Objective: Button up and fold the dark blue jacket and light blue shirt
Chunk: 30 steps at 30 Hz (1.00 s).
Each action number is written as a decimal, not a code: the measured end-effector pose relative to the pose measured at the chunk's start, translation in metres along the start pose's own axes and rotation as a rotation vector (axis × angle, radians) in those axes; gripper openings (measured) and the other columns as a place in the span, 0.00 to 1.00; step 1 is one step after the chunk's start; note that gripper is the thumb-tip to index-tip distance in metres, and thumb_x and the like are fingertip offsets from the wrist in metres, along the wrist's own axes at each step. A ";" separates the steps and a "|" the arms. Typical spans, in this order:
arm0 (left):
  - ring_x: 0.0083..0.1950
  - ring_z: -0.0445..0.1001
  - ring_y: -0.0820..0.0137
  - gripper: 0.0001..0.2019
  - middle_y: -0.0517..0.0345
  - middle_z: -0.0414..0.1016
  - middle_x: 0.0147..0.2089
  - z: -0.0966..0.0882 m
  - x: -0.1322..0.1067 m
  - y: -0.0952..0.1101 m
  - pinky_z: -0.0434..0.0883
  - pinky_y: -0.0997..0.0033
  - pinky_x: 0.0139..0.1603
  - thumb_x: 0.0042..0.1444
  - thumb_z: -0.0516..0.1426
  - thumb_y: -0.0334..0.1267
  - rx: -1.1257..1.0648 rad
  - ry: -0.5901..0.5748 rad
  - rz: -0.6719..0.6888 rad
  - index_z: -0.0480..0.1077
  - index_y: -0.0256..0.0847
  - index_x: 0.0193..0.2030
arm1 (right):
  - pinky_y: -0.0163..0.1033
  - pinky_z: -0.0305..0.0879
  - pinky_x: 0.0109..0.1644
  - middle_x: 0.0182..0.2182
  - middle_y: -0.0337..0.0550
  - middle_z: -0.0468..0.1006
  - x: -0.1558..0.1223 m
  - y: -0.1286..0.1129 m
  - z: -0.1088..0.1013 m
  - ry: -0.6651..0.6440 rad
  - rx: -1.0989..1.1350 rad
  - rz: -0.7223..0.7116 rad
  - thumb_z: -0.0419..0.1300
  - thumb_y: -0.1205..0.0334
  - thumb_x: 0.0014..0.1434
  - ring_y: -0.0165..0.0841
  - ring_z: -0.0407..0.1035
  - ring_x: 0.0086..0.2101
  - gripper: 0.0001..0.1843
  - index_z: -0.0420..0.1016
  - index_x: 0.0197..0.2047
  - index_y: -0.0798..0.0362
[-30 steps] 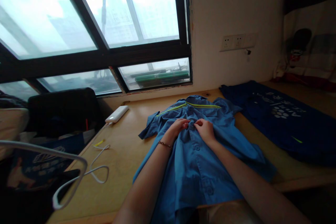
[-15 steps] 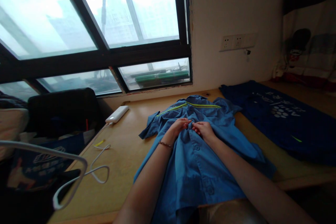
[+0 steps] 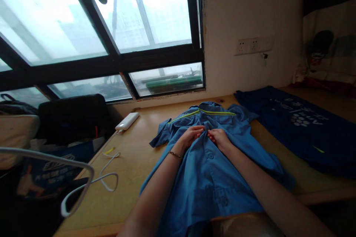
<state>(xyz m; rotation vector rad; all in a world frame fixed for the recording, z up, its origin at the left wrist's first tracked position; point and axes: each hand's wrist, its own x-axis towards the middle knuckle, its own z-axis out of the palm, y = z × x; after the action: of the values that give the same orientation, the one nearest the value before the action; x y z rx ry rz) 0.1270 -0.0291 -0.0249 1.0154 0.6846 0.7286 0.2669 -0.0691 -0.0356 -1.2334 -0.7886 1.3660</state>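
Observation:
A blue short-sleeved shirt (image 3: 191, 177) with yellow-green piping across the chest lies front up, its collar away from me. Both hands meet at its front placket, around the middle of the chest. My left hand (image 3: 192, 135) pinches the cloth at the placket from the left, a bracelet on its wrist. From the right, my right hand (image 3: 219, 139) is closed on the placket's other side, fingertips almost touching those of the left. Whatever button is between the fingers is hidden. Lower down the placket, a button (image 3: 210, 155) and another button (image 3: 223, 201) show.
A dark blue printed garment (image 3: 292, 129) lies on the right of the wooden table (image 3: 133, 170). At the left are a white power bank (image 3: 127, 121) and a looping white cable (image 3: 111, 174). Behind stand a window (image 3: 155, 57) and a wall socket (image 3: 254, 45); bags (image 3: 58, 166) sit left.
The whole view has shifted slightly. Both hands stay at the same place on the placket, and the cloth between them is pulled up a little into a ridge.

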 end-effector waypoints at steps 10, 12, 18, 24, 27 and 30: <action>0.19 0.57 0.80 0.18 0.65 0.64 0.20 0.007 -0.004 -0.009 0.55 0.78 0.21 0.41 0.61 0.41 0.612 0.193 0.321 0.70 0.34 0.39 | 0.28 0.42 0.13 0.11 0.31 0.60 -0.002 0.002 0.003 -0.086 -0.034 -0.085 0.53 0.61 0.47 0.21 0.53 0.12 0.09 0.61 0.19 0.55; 0.22 0.59 0.78 0.16 0.63 0.66 0.23 0.010 -0.006 -0.011 0.57 0.78 0.23 0.42 0.60 0.41 0.761 0.231 0.392 0.70 0.35 0.38 | 0.29 0.44 0.14 0.11 0.31 0.59 -0.004 0.000 0.004 -0.078 -0.092 -0.116 0.55 0.55 0.47 0.22 0.53 0.13 0.12 0.62 0.21 0.54; 0.26 0.63 0.75 0.11 0.59 0.68 0.26 0.015 -0.008 -0.020 0.60 0.76 0.27 0.45 0.58 0.41 0.916 0.313 0.466 0.70 0.35 0.31 | 0.31 0.44 0.16 0.08 0.29 0.56 -0.003 0.002 0.004 -0.008 -0.236 -0.201 0.58 0.49 0.45 0.23 0.51 0.13 0.16 0.63 0.20 0.53; 0.29 0.65 0.73 0.11 0.58 0.70 0.29 0.016 -0.009 -0.022 0.62 0.75 0.31 0.46 0.57 0.42 0.961 0.316 0.494 0.70 0.36 0.33 | 0.30 0.40 0.15 0.08 0.27 0.53 0.002 0.007 0.002 0.014 -0.167 -0.173 0.57 0.51 0.45 0.21 0.46 0.11 0.16 0.57 0.18 0.52; 0.30 0.65 0.72 0.11 0.57 0.70 0.30 0.018 -0.010 -0.021 0.61 0.74 0.32 0.48 0.56 0.42 1.029 0.310 0.538 0.71 0.36 0.34 | 0.30 0.41 0.15 0.08 0.27 0.53 0.006 0.011 0.000 0.024 -0.167 -0.206 0.57 0.50 0.44 0.21 0.46 0.11 0.18 0.56 0.17 0.52; 0.30 0.64 0.72 0.12 0.56 0.69 0.29 0.018 -0.012 -0.021 0.61 0.74 0.32 0.50 0.55 0.44 1.077 0.305 0.552 0.72 0.37 0.33 | 0.31 0.42 0.15 0.08 0.29 0.55 0.010 0.015 -0.002 0.043 -0.181 -0.256 0.57 0.48 0.43 0.22 0.48 0.12 0.20 0.55 0.16 0.52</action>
<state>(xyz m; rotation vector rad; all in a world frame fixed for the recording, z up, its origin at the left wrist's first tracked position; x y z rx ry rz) 0.1389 -0.0543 -0.0352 2.1616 1.1206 1.0212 0.2659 -0.0624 -0.0522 -1.2487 -1.0199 1.0760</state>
